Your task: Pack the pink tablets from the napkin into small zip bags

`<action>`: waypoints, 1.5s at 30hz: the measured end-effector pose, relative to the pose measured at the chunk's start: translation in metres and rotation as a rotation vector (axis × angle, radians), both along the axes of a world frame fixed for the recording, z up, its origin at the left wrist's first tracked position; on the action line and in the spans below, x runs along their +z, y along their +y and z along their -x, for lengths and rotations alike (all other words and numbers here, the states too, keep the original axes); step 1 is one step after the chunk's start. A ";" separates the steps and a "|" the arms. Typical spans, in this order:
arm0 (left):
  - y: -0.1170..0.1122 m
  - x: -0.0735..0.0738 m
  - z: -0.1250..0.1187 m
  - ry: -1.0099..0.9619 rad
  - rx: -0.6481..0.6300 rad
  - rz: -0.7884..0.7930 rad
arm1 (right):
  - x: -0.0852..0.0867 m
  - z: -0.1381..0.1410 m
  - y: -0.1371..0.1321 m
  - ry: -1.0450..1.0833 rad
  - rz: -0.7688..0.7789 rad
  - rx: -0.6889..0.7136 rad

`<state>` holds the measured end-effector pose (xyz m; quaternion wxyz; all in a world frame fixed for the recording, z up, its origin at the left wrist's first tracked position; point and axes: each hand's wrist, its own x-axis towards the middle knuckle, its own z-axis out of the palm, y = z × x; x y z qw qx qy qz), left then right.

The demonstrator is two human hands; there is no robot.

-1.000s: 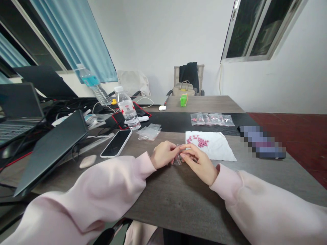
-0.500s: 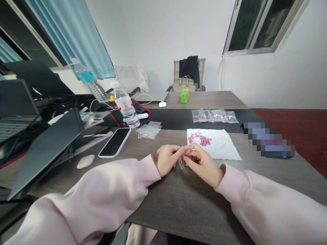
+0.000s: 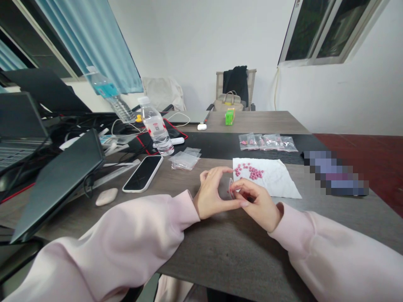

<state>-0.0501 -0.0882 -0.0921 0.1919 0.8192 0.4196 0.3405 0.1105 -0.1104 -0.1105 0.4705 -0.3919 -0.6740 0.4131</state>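
Note:
A small clear plastic bag [image 3: 231, 187] is pinched in the fingers of my right hand [image 3: 256, 201], just in front of the white paper sheet. My left hand [image 3: 212, 193] is open beside it, thumb and index finger spread wide, with the thumb tip reaching my right fingers. On the sheet [image 3: 277, 180] lie many pink tablets [image 3: 255, 173], loosely grouped near its left side. What the bag holds is hard to make out. Behind the sheet, several clear bags [image 3: 267, 142] with pink tablets lie in a row on the black strip.
Flat clear bags [image 3: 185, 158] lie left of my hands, near a phone [image 3: 143, 174] and a pale mouse-shaped object [image 3: 106, 196]. A water bottle [image 3: 155, 130] stands behind them. A laptop [image 3: 63, 180] crowds the left side. A green box [image 3: 229, 117] is farther back.
My left hand has opened and let go of the small bag, its index finger lifting away from the thumb. My right hand keeps the bag, now turned more upright.

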 end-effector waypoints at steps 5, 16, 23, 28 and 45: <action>-0.001 -0.001 0.000 0.036 -0.073 -0.017 | 0.000 0.002 0.001 0.095 0.060 -0.120; -0.002 -0.004 0.002 0.122 -0.004 -0.198 | -0.002 0.002 0.000 0.178 0.090 -0.114; -0.002 -0.004 0.001 0.141 0.050 -0.249 | -0.004 0.000 0.003 0.143 -0.026 -0.188; 0.000 0.002 0.001 0.136 0.088 -0.280 | -0.003 -0.003 0.006 0.088 -0.053 -0.204; 0.031 -0.007 -0.019 0.231 0.129 -0.194 | -0.016 -0.039 0.060 -0.854 -0.460 -0.296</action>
